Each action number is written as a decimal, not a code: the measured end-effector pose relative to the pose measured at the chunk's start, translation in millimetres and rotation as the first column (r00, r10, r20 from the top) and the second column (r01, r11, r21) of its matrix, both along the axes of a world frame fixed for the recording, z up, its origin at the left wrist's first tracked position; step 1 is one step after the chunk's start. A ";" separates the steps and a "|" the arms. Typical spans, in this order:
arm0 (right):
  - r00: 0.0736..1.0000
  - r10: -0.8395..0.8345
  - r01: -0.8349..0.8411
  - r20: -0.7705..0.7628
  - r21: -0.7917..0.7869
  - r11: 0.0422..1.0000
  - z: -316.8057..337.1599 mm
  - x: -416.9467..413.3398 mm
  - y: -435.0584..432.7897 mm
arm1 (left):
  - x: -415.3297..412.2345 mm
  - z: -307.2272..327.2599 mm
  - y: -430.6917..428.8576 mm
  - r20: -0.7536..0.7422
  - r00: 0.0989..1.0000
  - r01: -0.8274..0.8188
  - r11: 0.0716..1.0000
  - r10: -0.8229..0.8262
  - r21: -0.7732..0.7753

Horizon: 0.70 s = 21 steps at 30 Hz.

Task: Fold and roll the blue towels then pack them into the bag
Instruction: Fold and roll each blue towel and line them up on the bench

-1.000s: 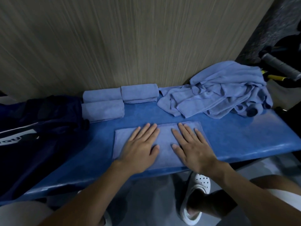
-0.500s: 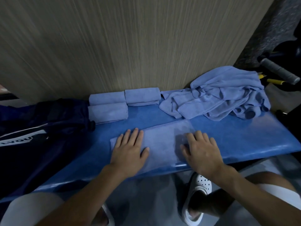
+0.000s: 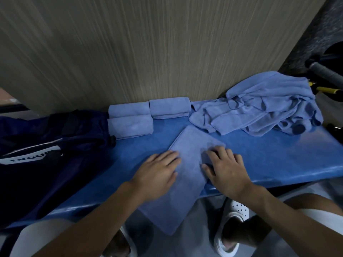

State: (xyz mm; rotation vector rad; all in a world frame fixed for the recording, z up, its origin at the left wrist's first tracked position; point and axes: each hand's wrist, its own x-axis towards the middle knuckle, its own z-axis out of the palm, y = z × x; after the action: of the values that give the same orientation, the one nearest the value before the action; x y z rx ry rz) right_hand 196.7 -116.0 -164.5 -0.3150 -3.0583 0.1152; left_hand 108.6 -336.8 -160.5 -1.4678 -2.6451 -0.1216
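A folded blue towel [image 3: 187, 164] lies lengthwise across the blue bench [image 3: 269, 156], its near end hanging over the front edge. My left hand [image 3: 157, 173] rests flat on its left side, fingers straight. My right hand [image 3: 224, 169] sits on its right side with the fingers bent over the towel's right edge. Three rolled blue towels [image 3: 150, 115] stand by the wall. A heap of loose blue towels [image 3: 263, 104] lies at the back right. The dark navy bag [image 3: 40, 154] lies at the left.
A wood-grain wall [image 3: 148, 43] backs the bench. Grey and yellow-handled tools [image 3: 326, 80] lie past the bench's right end. My white shoes [image 3: 233, 219] and knees are below the front edge.
The towel has turned from lying sideways to pointing away from me, its near end now over the bench edge. Both hands turned with it and moved closer together.
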 end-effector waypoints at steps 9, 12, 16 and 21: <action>0.969 0.247 -0.235 -0.010 -0.350 0.907 -2.5 -37.3 8.0 | -1.2 12.2 -9.9 0.147 0.989 -0.020 0.991 0.001 0.129; 0.982 0.166 -0.187 -0.089 -0.379 0.906 -1.6 -40.1 6.8 | -14.2 2.3 -7.8 0.335 0.898 -0.394 0.858 0.284 0.330; 0.989 -0.116 0.060 -0.091 -0.471 0.880 1.7 -53.8 9.8 | -33.2 -12.6 -4.1 0.526 0.709 -0.666 0.690 0.469 0.283; 0.988 -0.153 0.115 -0.028 -0.528 0.842 0.3 -67.8 15.1 | -48.1 -10.8 8.3 0.495 0.716 -0.668 0.688 0.492 0.284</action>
State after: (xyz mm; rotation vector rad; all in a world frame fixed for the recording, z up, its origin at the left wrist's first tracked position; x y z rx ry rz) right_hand 128.9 -100.9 -164.2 -0.5362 -2.8623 0.9438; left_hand 60.5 -328.5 -171.3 -0.4138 -2.9474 -0.9711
